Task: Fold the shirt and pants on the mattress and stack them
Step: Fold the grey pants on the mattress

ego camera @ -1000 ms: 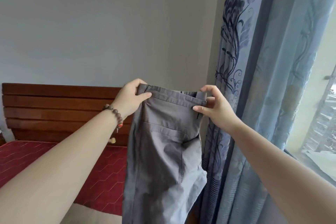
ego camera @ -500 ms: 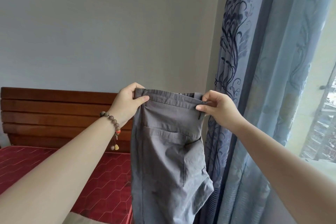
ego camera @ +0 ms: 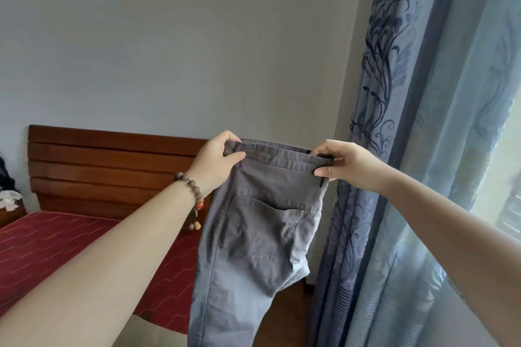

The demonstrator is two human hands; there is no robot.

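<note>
Starting at the far left edge, a dark clutter (ego camera: 6, 177) sat half cut off, too small to identify. Next came the wooden headboard (ego camera: 107, 166) and the red mattress (ego camera: 56, 256), its near part hidden behind the left forearm; a pale patch at the bottom edge was cut off, not identifiable. A bead bracelet (ego camera: 189, 190) ringed the left wrist. The left hand (ego camera: 217, 162) pinched the left corner of the waistband, thumb on front, fingers curled out of sight behind the cloth. The grey pants (ego camera: 253, 234) hung in the air between both hands, beside the mattress edge, back pocket facing the camera, legs cut off at the bottom. The right hand (ego camera: 346, 163) pinched the right waistband corner, thumb below, fingertips over the top. The blue patterned curtain (ego camera: 408, 149) filled the right side, window barely visible. No shirt in view. Versus 0.5 s earlier: both hands sat slightly lower in view, the waistband was stretched wider, and more of the headboard's left end showed.
</note>
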